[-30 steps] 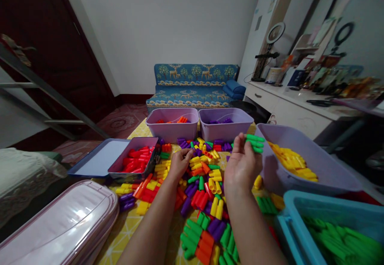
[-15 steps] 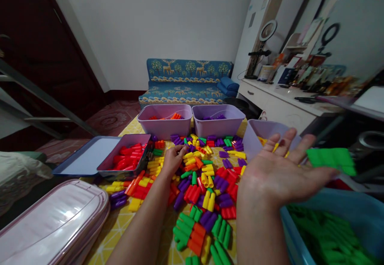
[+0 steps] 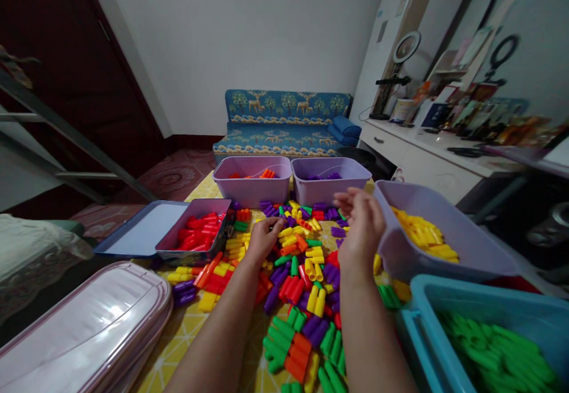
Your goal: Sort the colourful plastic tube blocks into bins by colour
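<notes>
Over the heap of loose plastic building blocks (image 3: 293, 283), my left hand (image 3: 264, 237) is low, with its fingers bent together at the tips. Whatever those fingers hold, if anything, is hidden; purple and yellow blocks lie right beside them. My right hand (image 3: 362, 221) is raised above the heap's right side, holding nothing, fingers loosely curved and apart. Close to it stands a lilac bin with yellow blocks (image 3: 422, 236). A blue bin (image 3: 422, 289) at the lower right has green blocks (image 3: 498, 348) in it. The heap mixes red, orange, yellow, green and purple pieces.
Behind the heap stand a lilac bin with orange blocks (image 3: 253, 188) and a lilac bin with purple blocks (image 3: 331, 188). An open tin (image 3: 162, 245) of red blocks is at the left. Stacked pinkish lids (image 3: 89, 328) lie nearer. The tablecloth (image 3: 164, 351) is yellow.
My right hand has moved left from beside the blue bin to over the heap. The green block seen in the air near it is gone from there. My left hand has stayed near the same blocks.
</notes>
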Available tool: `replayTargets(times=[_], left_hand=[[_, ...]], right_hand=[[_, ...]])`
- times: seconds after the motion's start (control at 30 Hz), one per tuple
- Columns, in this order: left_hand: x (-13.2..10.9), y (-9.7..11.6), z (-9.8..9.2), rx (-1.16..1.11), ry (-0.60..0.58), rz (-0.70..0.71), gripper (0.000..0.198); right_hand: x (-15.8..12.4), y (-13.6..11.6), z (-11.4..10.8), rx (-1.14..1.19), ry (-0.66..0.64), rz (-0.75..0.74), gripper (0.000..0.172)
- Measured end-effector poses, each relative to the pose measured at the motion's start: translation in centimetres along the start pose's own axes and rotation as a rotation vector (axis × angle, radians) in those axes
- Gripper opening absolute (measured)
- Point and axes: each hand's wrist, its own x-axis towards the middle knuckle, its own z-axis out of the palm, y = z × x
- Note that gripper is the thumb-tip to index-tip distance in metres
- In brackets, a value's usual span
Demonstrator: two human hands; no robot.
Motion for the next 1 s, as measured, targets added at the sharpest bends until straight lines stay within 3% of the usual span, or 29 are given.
replayTargets(times=[0.07,0.13,0.2,0.27,0.33,0.47,0.6,0.7,0.77,0.87,1.0], left_hand=[[0.0,-0.1,0.0,-0.016,0.005,0.006,0.036],[0.1,-0.2,0.0,-0.035,0.01,0.009,0.035],[0.1,-0.3,0.0,-0.067,0.01,0.0,0.036],[0.2,-0.3,-0.1,-0.102,0.012,-0.021,0.038],[0.2,-0.3,-0.2,-0.123,0.015,-0.034,0.039],[0.2,-0.4,-0.2,-0.113,-0.037,-0.01,0.038],[0.3,-0.4,-0.2,-0.265,0.027,0.006,0.038],[0.3,-0.2,-0.4,-0.338,0.09,0.061,0.039],[0.2,0.0,-0.5,-0.293,0.024,0.121,0.043],[-0.1,0.1,-0.3,-0.181,-0.054,0.156,0.044],[-0.1,-0.1,0.1,-0.123,-0.004,0.112,0.036]], right_hand=[[-0.3,2.9,0.2,-0.358,-0.404,0.129,0.041],[-1.0,4.8,0.3,-0.727,-0.715,0.13,0.039],[-1.8,5.7,0.3,-0.931,-0.906,0.053,0.035],[-2.3,6.0,0.4,-0.945,-0.976,-0.014,0.029],[-2.5,6.6,0.7,-0.881,-0.938,-0.035,0.027],[-2.3,9.0,1.2,-0.767,-0.668,-0.035,0.027],[-2.0,10.5,1.4,-0.42,-0.473,0.123,0.032],[-2.0,10.1,1.8,-0.074,-0.443,0.259,0.037],[-2.1,9.7,2.0,0.051,-0.454,0.325,0.039],[-2.3,9.6,2.1,0.067,-0.467,0.381,0.04],[-2.2,10.5,1.9,-0.063,-0.428,0.3,0.035]])
